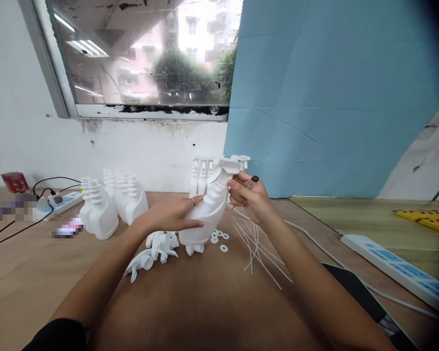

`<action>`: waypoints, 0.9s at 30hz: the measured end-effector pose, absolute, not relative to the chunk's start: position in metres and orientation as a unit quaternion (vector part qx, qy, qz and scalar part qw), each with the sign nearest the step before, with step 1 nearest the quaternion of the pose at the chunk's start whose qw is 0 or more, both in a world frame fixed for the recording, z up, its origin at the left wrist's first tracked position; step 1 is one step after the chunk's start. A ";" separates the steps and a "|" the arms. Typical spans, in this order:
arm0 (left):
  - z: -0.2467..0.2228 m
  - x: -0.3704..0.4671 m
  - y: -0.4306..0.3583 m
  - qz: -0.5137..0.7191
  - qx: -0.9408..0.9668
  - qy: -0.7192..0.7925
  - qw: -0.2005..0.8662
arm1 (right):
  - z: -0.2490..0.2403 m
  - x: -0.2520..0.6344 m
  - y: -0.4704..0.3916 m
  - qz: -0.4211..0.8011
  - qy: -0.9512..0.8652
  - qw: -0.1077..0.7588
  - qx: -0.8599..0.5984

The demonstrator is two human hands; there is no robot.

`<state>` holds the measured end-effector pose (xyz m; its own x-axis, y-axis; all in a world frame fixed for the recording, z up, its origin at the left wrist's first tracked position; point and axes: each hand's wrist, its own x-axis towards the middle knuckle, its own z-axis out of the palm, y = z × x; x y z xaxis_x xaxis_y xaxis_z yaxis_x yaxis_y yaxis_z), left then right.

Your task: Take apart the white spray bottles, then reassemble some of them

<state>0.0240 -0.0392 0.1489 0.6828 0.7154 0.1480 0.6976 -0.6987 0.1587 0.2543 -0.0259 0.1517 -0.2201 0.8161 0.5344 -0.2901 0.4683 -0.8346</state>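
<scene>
My left hand (175,217) grips the body of a white plastic spray bottle (208,209) held tilted just above the table. At the bottle's neck my right hand (247,197) pinches the white trigger spray head (229,166) fitted there. Loose white trigger heads (153,251) lie in a heap under my left wrist. Small white washers (219,237) sit beside the bottle's base. Thin white dip tubes (254,243) are scattered below my right wrist.
Several headless white bottles (109,202) stand at the left; more bottles with heads (201,175) stand behind the held one. A power strip (60,199) with cables lies far left, another power strip (395,265) at right, and a dark tablet (358,292) near my right forearm. A blue sheet (332,97) hangs behind.
</scene>
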 end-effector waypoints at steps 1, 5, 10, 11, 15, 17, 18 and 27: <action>0.149 0.024 -0.039 0.099 0.915 0.388 0.044 | 0.152 0.254 -0.027 0.473 -0.621 0.588 -0.212; 0.148 0.023 -0.038 0.092 0.914 0.395 0.037 | 0.152 0.253 -0.028 0.487 -0.613 0.581 -0.220; 0.149 0.024 -0.040 0.087 0.919 0.382 0.046 | 0.148 0.252 -0.022 0.483 -0.592 0.600 -0.239; 0.149 0.024 -0.040 0.085 0.919 0.381 0.048 | 0.148 0.252 -0.021 0.479 -0.591 0.603 -0.241; 0.147 0.023 -0.038 0.084 0.920 0.381 0.045 | 0.149 0.255 -0.023 0.486 -0.602 0.592 -0.227; 0.147 0.022 -0.037 0.084 0.919 0.383 0.040 | 0.150 0.256 -0.024 0.496 -0.611 0.578 -0.218; 0.147 0.022 -0.037 0.083 0.918 0.385 0.039 | 0.150 0.256 -0.024 0.497 -0.614 0.573 -0.219; 0.146 0.022 -0.037 0.089 0.921 0.372 0.070 | 0.149 0.255 -0.020 0.478 -0.609 0.581 -0.253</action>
<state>0.0215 -0.0368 0.1464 0.7076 0.6978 0.1111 0.6728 -0.7135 0.1956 0.2548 -0.0205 0.1488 -0.1982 0.8625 0.4657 -0.2471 0.4158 -0.8753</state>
